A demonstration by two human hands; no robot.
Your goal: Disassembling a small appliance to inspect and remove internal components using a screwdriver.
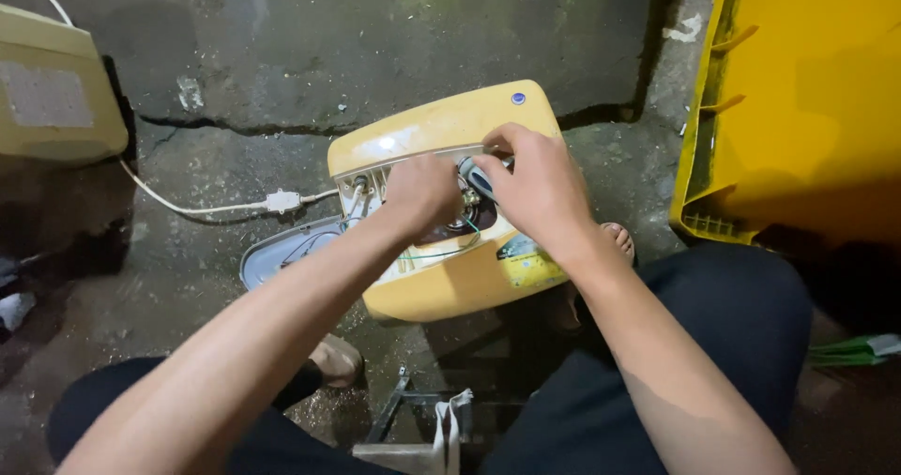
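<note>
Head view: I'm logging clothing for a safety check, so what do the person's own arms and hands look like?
Both arms are bare up to the frame's bottom edge, with no sleeves in view. The left hand and right hand wear no gloves; no rings, watch or wristbands show. Dark trousers cover the legs.

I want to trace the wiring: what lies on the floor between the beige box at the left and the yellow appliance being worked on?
In the head view, a white cable with an inline connector crosses the cracked concrete floor.

The left hand (420,191) hides the screwdriver (476,176) tip and the heater's (441,132) open innards.
</note>
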